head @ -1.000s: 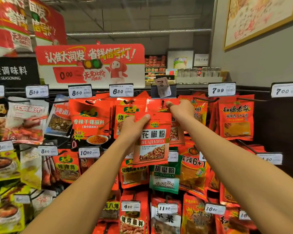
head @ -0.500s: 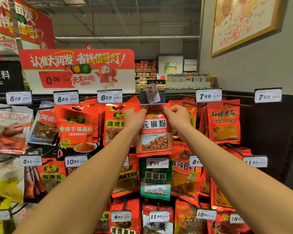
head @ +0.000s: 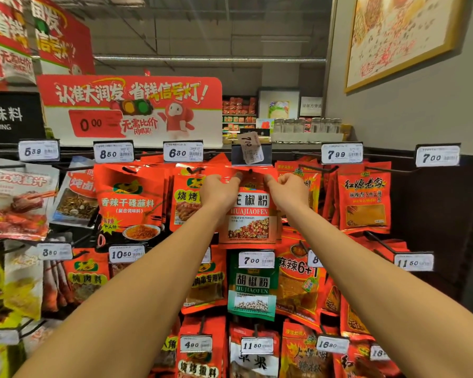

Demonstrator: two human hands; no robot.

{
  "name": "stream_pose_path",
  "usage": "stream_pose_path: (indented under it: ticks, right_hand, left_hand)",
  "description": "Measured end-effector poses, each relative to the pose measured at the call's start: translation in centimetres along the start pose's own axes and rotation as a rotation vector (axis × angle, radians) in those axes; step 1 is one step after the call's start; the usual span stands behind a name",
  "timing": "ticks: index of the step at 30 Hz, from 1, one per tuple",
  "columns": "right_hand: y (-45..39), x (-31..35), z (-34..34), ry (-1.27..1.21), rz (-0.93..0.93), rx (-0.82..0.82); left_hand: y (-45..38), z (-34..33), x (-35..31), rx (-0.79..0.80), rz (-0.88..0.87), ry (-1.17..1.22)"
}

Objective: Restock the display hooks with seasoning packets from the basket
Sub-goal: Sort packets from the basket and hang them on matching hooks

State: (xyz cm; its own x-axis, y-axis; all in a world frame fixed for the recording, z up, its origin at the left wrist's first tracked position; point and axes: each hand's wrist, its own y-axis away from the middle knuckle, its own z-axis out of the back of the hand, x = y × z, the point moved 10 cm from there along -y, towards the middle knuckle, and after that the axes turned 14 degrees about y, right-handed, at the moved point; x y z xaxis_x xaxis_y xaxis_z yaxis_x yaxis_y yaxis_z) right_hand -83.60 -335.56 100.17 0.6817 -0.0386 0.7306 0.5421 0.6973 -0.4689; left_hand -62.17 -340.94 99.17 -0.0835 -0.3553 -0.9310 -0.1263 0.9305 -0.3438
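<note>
Over the last second the red Huajiaofen packet [head: 249, 214] has risen from chest height on the rack to the top row; a second ago the left hand [head: 219, 190] held it low by one corner while the right hand [head: 290, 190] reached for the hook alone, and now both hands pinch its upper edge, one at each top corner, right under the crooked price tag [head: 251, 147]. The packet's hang hole sits at the hook [head: 250, 170] — whether the hook tip has passed through cannot be told from this view; the judgement is that this packet is all but hung, and that more must follow from the basket, which is not in view.

Left to right, the rack is a wall of peg hooks, not a worktop: a pale sauce packet [head: 19, 197] under the 5.39 tag; an orange dipping-powder packet [head: 130, 203] under 8.50; a barbecue seasoning packet [head: 186, 203] under 6.80, partly behind the left hand; then the held packet; then red chilli packets [head: 363, 197] under 7.99; the hook under the far 7.00 tag [head: 437, 156] looks bare. Below hangs a green Hujiaofen packet [head: 253, 287].

Above the rack stands a red promotional sign [head: 131, 110]; behind it run shop shelves and a row of glass jars [head: 307, 124] — on the right a grey wall carries a framed picture [head: 402, 36].
</note>
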Motion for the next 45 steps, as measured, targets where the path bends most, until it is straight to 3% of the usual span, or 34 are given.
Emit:
stream_pose_path:
  ticks: [4, 9, 12, 16, 20, 28, 35, 38, 43, 45]
  right_hand:
    - [-0.3, 0.2, -0.5, 0.026, 0.024, -0.023]
    - [-1.7, -0.3, -1.4, 0.172, -0.100, 0.016]
    - [-1.7, -0.4, -1.5, 0.161, -0.114, 0.008]
    - [0.6, -1.5, -3.4, 0.052, -0.033, 0.053]
    - [2.4, -2.4, -6.9, 0.069, -0.014, 0.168]
    - [1.0, -3.0, -9.8, 0.152, -0.031, 0.341]
    - [2.0, -2.8, -8.0, 0.058, -0.005, 0.402]
    - [3.3, -3.6, -5.8, 0.024, -0.002, 0.357]
    - [6.6, -5.6, -0.1, -0.080, 0.011, 0.098]
    - [8.7, -6.8, 0.4, -0.204, -0.020, 0.115]
  left_hand:
    - [-0.5, 0.1, 0.3, -0.054, -0.009, -0.037]
    - [-1.4, 0.0, 1.1, -0.137, 0.091, -0.160]
    - [-1.0, 0.0, 0.8, -0.155, 0.026, -0.227]
    - [0.6, -0.4, 2.1, -0.026, -0.131, -0.360]
    - [1.9, -2.1, 6.6, 0.175, -0.074, -0.334]
    - [0.8, -3.8, 9.6, 0.264, 0.051, -0.403]
    - [1.9, -2.6, 7.7, 0.274, 0.065, -0.314]
    - [3.1, -0.9, 5.8, 0.268, 0.016, -0.269]
    - [6.4, 2.8, 3.1, 0.257, -0.126, -0.251]
    - [7.9, 4.2, 3.6, 0.286, -0.127, -0.232]
